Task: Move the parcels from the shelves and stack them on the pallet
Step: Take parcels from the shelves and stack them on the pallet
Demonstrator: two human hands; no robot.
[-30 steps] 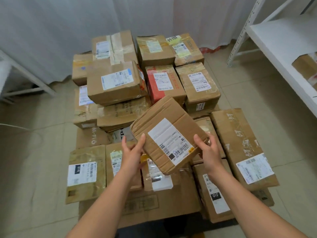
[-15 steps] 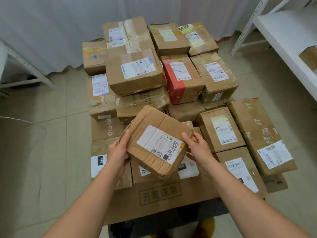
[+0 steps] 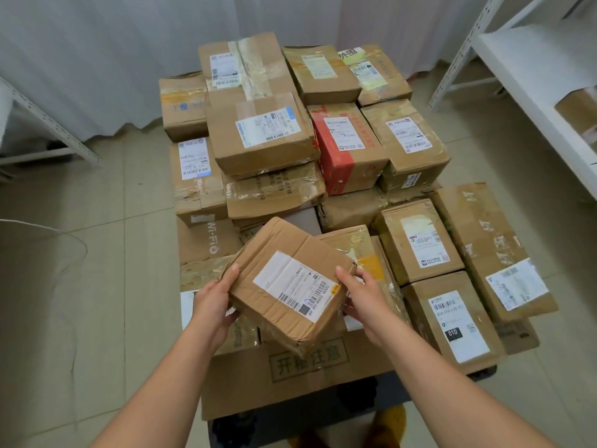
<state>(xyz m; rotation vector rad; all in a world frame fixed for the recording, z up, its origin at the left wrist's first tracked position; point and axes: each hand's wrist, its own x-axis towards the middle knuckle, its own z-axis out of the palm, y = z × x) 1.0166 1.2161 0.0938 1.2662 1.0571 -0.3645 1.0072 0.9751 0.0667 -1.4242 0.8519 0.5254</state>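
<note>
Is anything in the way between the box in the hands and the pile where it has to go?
Nothing visible is. The left hand and right hand hold the small parcel by its sides, right above the front parcels on the pallet. Only air seems to lie between it and the big flat box below.

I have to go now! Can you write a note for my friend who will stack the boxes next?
Left hand and right hand grip one small parcel by its sides, tilted above the front of the pile.
Many parcels already sit stacked on the pallet, including a red box near the back.
Left to do: set this parcel down on the pile. At least one more parcel waits on the white shelf at right.
</note>
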